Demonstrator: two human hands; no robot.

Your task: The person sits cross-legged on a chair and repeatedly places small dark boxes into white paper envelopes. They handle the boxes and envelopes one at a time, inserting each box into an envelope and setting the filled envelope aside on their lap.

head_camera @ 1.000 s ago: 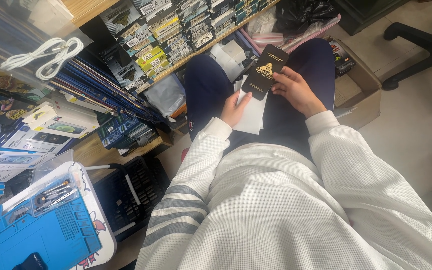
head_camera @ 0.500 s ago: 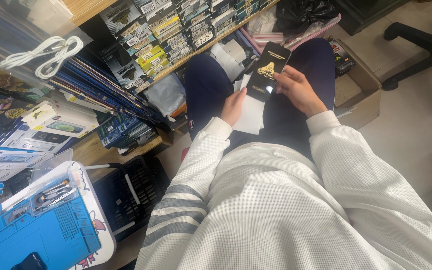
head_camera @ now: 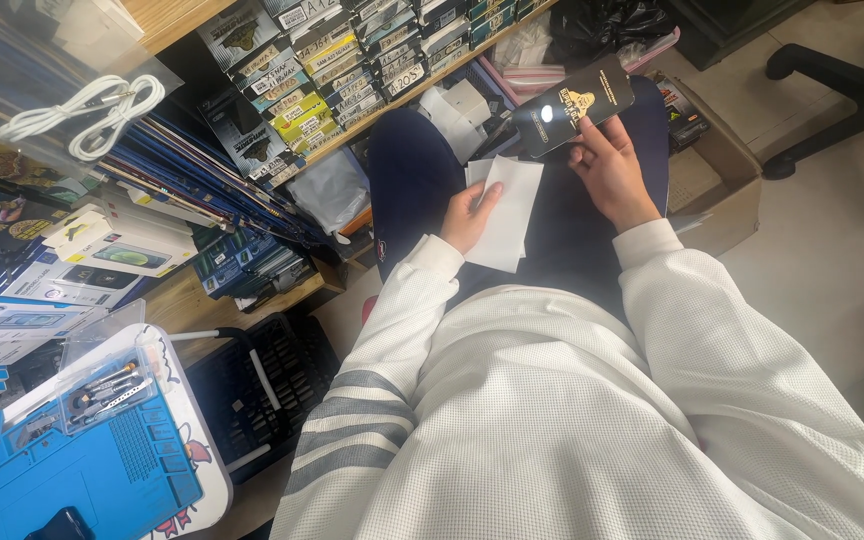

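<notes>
Right hand (head_camera: 610, 168) has swung the black glossy packet (head_camera: 572, 104) up and away to the right. Half a second ago it lay over the white sleeve (head_camera: 505, 212); now the two are apart, packet tilted nearly flat above the right knee, a light glare spot on its face. So the pair has been split: dark piece in one hand, white piece in the other.

Right hand: fingers closed on the packet's lower edge, thumb side hidden behind it.
Left hand (head_camera: 467, 215): pinching the white sleeve at its left edge, thumb on top, other fingers underneath. The sleeve sits over the lap, against the dark blue trousers (head_camera: 412, 180), roughly where it was.

Outward: wooden shelf (head_camera: 392, 105) of small boxed accessories just beyond the knees, an open cardboard box (head_camera: 722, 185) on the floor to the right, a blue work mat (head_camera: 82, 470) with a clear tool tray on it at lower left, a coiled white cable (head_camera: 87, 110) in a clear bag at upper left.
</notes>
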